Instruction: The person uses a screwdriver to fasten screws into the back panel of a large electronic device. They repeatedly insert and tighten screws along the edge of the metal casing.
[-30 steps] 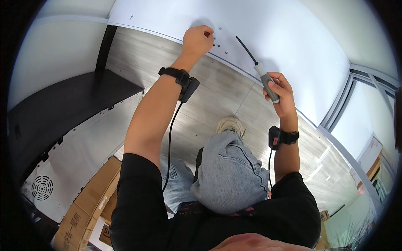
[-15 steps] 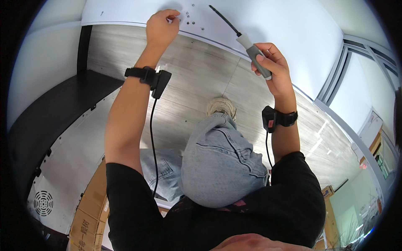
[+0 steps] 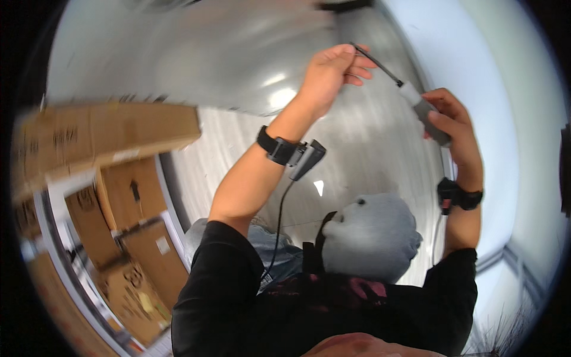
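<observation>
My right hand [image 3: 457, 126] is wrapped round the grey handle of a screwdriver [image 3: 426, 112]. Its dark shaft slants up and to the left, with the tip at the fingers of my left hand [image 3: 333, 72]. The thumb and forefinger of that left hand are pinched together beside the tip, while its other fingers stretch out loosely. Whatever lies in the pinch is too small and blurred to make out. Each wrist wears a black strap carrying a small cabled device, such as the one on my left wrist [image 3: 291, 156].
A large shiny grey panel [image 3: 196, 56] spans the upper left. Cardboard boxes [image 3: 140, 196] fill the left side, some on a shelf. Along the right runs a white surface [image 3: 476, 71]. Pale wood-look floor [image 3: 309, 172] and my denim-covered knee [image 3: 375, 238] lie below my hands.
My view has turned left, away from the white surface with the loose screws. My left hand has left that surface and met the screwdriver tip. The screwdriver stays in my right hand.
</observation>
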Motion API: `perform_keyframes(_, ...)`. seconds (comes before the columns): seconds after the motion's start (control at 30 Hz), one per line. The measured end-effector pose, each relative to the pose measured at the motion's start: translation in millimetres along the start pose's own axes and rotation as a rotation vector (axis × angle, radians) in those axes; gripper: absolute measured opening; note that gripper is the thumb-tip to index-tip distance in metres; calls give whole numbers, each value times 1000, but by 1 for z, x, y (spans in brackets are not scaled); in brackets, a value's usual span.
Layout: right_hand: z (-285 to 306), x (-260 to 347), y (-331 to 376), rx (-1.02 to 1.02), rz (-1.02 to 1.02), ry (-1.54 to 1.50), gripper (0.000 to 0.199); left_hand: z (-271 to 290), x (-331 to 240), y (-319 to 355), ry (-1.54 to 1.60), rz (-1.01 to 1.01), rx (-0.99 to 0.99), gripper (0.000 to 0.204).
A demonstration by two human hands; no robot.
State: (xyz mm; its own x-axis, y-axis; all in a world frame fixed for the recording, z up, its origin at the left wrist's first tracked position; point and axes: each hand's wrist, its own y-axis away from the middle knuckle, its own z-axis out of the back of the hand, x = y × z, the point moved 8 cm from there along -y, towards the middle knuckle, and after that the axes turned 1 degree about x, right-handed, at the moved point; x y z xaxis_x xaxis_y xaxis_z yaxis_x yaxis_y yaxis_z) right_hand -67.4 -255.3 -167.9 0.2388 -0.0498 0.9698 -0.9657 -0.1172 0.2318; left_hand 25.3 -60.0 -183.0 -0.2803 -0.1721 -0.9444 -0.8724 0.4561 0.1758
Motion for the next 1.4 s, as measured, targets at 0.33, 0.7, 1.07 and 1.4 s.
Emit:
perform_keyframes(0.33,-236,147,27,378,126,251,29,130,-127,167,391,-265,-108,30)
perform_keyframes(0.7,-354,113,50,86,34,-158,27,198,-159,182,400,-179,-71,29)
perform_keyframes(1.07,-379,90,55,-80,83,-260,30,201,-156,178,441,-183,-15,29)
perform_keyframes(1.4,-383,82,57,-50,51,-411,30,197,-161,179,431,-169,-55,27)
